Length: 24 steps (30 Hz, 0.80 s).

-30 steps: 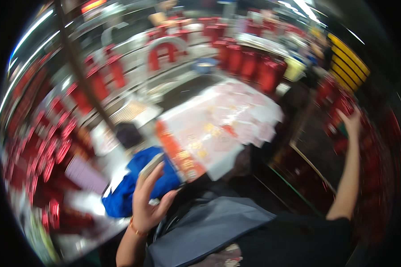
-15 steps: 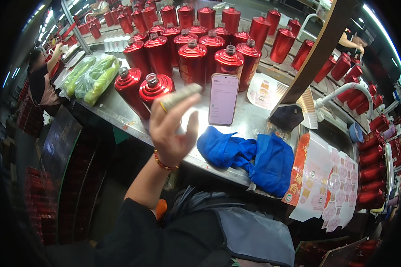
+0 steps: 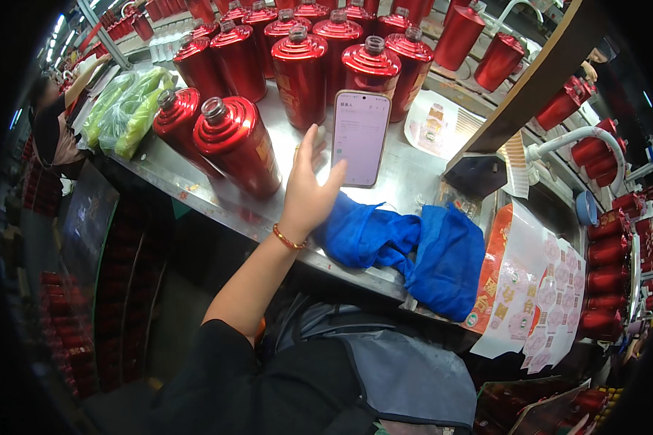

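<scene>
My left hand (image 3: 310, 190) reaches over the metal table edge, a red beaded bracelet on its wrist. Its fingers stretch upward and the thumb stands apart, with nothing held. The thumb overlaps the lower left of a phone (image 3: 360, 138) with a lit, pale pink screen; whether it touches the glass I cannot tell. Upright, the phone stands before a red bottle (image 3: 371, 69). Left of the hand is a shiny red bottle (image 3: 241, 148) with an uncapped neck, beside another red bottle (image 3: 185, 129). A crumpled blue cloth (image 3: 366, 230) lies just right of my wrist. My right hand is out of view.
Plastic-bagged green vegetables (image 3: 127, 109) lie at the table's left. A brown post (image 3: 533, 76) rises at the right, near a white curved pipe (image 3: 584, 138). Printed sheets (image 3: 515, 279) hang over the front edge. People work in the background among many red bottles.
My left hand has moved right and down from near the front red bottle to the phone's lower left. The view has shifted slightly, and the two front bottles show more fully.
</scene>
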Available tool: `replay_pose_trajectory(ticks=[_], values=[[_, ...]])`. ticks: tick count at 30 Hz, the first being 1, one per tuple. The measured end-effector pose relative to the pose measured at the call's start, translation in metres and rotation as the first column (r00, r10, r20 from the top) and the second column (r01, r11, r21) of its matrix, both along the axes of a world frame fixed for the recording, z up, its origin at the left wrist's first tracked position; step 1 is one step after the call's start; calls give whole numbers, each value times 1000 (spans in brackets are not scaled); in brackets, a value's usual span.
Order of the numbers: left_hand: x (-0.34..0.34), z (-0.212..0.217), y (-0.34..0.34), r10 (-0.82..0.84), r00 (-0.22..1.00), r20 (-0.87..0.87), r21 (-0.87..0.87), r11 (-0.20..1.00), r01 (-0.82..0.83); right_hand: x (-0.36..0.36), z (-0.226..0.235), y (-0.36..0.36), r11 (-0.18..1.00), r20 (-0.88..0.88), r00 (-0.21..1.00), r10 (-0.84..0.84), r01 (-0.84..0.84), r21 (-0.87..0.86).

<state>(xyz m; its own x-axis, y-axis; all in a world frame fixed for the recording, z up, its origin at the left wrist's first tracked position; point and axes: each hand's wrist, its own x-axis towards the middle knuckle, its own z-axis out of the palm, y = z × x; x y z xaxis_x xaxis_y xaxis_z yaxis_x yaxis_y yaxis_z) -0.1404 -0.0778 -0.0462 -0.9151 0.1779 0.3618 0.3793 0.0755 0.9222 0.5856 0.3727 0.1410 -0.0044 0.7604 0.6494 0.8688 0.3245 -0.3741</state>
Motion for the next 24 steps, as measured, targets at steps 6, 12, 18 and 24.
replay_pose_trajectory(ticks=[6,12,18,24], values=[[0,17,-2,-236,922,306,181,966,186,-124,-52,-19,876,-63,922,381,-382,-294],[-1,17,-8,-281,892,354,221,952,212,-235,-71,-47,723,-125,831,542,-537,-433],[3,20,-8,-277,898,342,205,954,217,-268,-78,-68,720,-25,826,562,-504,-477],[4,19,-6,-273,906,324,187,957,222,-275,-88,-81,719,-66,821,567,-532,-447]])
